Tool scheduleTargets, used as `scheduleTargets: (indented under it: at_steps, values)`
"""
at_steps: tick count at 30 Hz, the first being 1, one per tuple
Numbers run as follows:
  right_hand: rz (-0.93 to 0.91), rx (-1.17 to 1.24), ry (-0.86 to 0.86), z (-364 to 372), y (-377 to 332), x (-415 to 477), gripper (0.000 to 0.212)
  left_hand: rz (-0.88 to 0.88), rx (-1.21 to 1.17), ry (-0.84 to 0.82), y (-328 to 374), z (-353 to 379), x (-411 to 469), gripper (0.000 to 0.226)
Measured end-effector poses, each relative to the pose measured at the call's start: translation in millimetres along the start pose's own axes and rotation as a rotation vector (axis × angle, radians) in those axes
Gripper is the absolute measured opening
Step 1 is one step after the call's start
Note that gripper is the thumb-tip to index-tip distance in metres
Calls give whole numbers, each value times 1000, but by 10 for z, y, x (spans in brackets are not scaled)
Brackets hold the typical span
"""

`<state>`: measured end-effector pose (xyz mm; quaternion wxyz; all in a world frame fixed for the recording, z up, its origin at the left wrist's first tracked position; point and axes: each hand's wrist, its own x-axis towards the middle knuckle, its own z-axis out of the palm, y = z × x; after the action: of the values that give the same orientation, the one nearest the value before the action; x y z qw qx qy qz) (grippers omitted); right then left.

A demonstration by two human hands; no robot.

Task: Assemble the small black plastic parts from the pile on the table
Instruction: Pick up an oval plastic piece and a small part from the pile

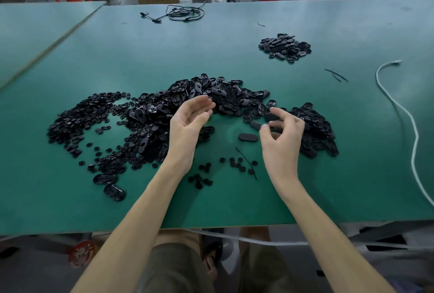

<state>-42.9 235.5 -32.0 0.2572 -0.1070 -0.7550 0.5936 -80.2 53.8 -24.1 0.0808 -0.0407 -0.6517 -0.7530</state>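
Note:
A wide pile of black oval plastic shells (218,95) spreads across the middle of the green table (234,201). Small round black discs (79,121) form a heap on the left. My left hand (187,126) hovers palm up in front of the pile, fingers relaxed, holding nothing. My right hand (281,133) is raised just right of it, its fingers curled round a black oval part (272,117). One oval part (248,137) lies alone on the table between my hands. Several loose discs (234,163) sit near my wrists.
A smaller heap of black oval parts (285,46) lies at the back right. A white cable (399,107) runs down the table's right side, and a black cable (180,13) is coiled at the far edge. Thin black strips (247,161) lie near my right wrist.

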Motion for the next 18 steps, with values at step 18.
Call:
scheduleTargets:
  at_steps: [18]
  values:
    - [-267, -268, -301, 62, -23, -71, 17, 195, 932, -165, -124, -16, -7, 23]
